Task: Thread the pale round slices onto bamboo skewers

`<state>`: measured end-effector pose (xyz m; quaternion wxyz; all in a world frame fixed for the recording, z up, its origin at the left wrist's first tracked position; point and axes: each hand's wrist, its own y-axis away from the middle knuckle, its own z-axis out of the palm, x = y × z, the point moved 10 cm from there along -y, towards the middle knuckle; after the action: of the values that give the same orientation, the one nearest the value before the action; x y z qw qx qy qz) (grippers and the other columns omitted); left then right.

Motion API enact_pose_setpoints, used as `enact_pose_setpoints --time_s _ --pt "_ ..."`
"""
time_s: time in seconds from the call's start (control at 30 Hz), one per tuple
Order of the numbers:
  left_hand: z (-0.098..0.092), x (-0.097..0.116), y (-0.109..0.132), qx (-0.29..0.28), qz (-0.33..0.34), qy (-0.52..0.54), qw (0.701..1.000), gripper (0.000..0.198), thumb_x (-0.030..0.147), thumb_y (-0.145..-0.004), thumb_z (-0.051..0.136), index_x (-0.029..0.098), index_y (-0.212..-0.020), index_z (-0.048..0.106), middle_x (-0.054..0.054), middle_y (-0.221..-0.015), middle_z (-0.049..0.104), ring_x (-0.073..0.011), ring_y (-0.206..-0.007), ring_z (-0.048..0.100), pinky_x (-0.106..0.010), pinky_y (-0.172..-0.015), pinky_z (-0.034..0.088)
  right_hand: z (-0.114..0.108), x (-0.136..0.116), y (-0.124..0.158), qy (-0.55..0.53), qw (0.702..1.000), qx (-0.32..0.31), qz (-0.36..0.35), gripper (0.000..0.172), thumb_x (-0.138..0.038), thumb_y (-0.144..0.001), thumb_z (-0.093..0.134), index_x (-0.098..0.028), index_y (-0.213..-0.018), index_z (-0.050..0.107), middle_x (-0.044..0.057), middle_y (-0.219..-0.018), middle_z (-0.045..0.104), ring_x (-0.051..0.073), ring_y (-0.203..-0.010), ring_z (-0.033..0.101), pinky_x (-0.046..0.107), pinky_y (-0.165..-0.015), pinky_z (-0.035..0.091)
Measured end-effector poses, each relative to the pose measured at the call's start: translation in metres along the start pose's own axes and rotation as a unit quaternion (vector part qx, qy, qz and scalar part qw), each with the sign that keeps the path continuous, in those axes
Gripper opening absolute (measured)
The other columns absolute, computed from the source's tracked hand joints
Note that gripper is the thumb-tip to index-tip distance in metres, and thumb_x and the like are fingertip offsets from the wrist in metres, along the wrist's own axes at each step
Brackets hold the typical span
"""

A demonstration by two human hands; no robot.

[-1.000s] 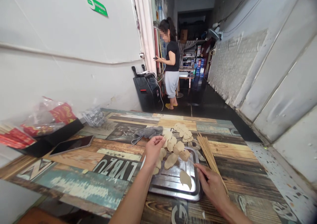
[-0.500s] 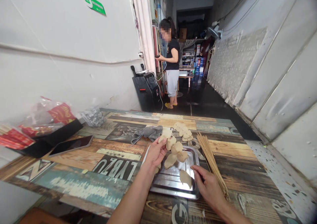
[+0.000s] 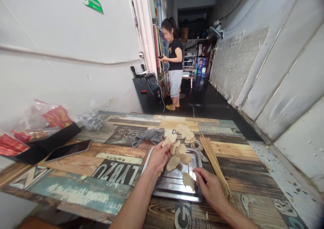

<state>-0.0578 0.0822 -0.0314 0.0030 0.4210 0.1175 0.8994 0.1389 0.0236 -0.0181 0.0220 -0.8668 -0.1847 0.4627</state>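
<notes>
Above the metal tray (image 3: pixel 174 196), my left hand (image 3: pixel 160 157) pinches a thin tan slice (image 3: pixel 169 140) that looks like potato. More such slices (image 3: pixel 180 150) overlap in a row from its fingertips toward my right hand (image 3: pixel 209 187). The right thumb and forefinger are closed at the end of this row, apparently on a thin bamboo skewer that is mostly hidden. A single slice (image 3: pixel 188 181) lies in the tray beside the right fingertips. Beyond the tray rests a group of threaded slices (image 3: pixel 185 133).
A bundle of bamboo skewers (image 3: pixel 215 166) lies right of the tray. A grey cloth (image 3: pixel 148 136) lies behind it. On the left are a phone (image 3: pixel 68 150), a black box (image 3: pixel 54 139) with packets and a clear bag (image 3: pixel 91 120). A person (image 3: pixel 175 63) stands beyond, near a black speaker (image 3: pixel 148 92).
The slice in my left hand has tilted and shifted slightly, and the slices beside it have turned. My right hand stays close to the tray. The whole view has shifted a little.
</notes>
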Motion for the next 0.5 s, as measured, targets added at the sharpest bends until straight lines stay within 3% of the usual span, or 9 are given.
enact_pose_setpoints --time_s 0.1,0.2,0.3,0.4,0.5 --pt "-0.004 0.000 0.000 0.019 -0.004 0.038 0.999 0.025 0.021 -0.077 0.065 0.011 -0.100 0.062 -0.010 -0.094 0.067 -0.0152 -0.080 0.064 -0.026 -0.071 0.053 -0.004 -0.003 -0.001 -0.003 1.000 0.017 -0.009 0.034 -0.036 -0.091 0.038 -0.015 -0.096 0.063 0.004 -0.067 0.062 0.016 -0.062 0.059 0.025 -0.059 0.044" --pt "0.000 -0.014 0.002 0.017 -0.077 0.070 0.994 0.028 0.030 -0.080 0.062 0.011 -0.100 0.061 -0.011 -0.093 0.066 -0.0179 -0.081 0.064 -0.032 -0.073 0.054 -0.007 -0.005 -0.002 -0.011 0.999 0.033 -0.015 0.033 -0.036 -0.091 0.039 -0.015 -0.095 0.063 0.002 -0.063 0.061 0.015 -0.058 0.057 0.024 -0.057 0.043" --pt "0.003 -0.031 0.007 0.024 -0.140 0.069 0.987 0.024 0.024 -0.077 0.066 0.011 -0.097 0.061 -0.010 -0.090 0.066 -0.0184 -0.079 0.064 -0.032 -0.072 0.053 -0.008 -0.004 -0.003 -0.013 0.999 0.041 -0.014 0.031 -0.036 -0.091 0.040 -0.016 -0.094 0.063 0.000 -0.060 0.059 0.014 -0.055 0.056 0.023 -0.056 0.043" --pt "0.001 -0.037 0.008 0.045 -0.131 0.066 0.988 0.021 0.012 -0.071 0.069 0.012 -0.091 0.062 -0.009 -0.087 0.066 -0.0155 -0.074 0.064 -0.027 -0.069 0.052 -0.010 -0.003 -0.003 -0.010 0.999 0.050 -0.008 0.030 -0.036 -0.091 0.040 -0.016 -0.095 0.063 0.000 -0.059 0.058 0.014 -0.055 0.057 0.023 -0.055 0.044" --pt "0.001 -0.035 0.007 0.061 -0.080 0.062 0.993 0.018 0.008 -0.069 0.070 0.011 -0.085 0.063 -0.007 -0.084 0.067 -0.0128 -0.071 0.063 -0.023 -0.067 0.051 -0.009 -0.003 -0.003 -0.002 0.999 0.051 -0.008 0.030 -0.036 -0.091 0.040 -0.017 -0.093 0.064 0.000 -0.060 0.060 0.014 -0.055 0.057 0.022 -0.054 0.045"
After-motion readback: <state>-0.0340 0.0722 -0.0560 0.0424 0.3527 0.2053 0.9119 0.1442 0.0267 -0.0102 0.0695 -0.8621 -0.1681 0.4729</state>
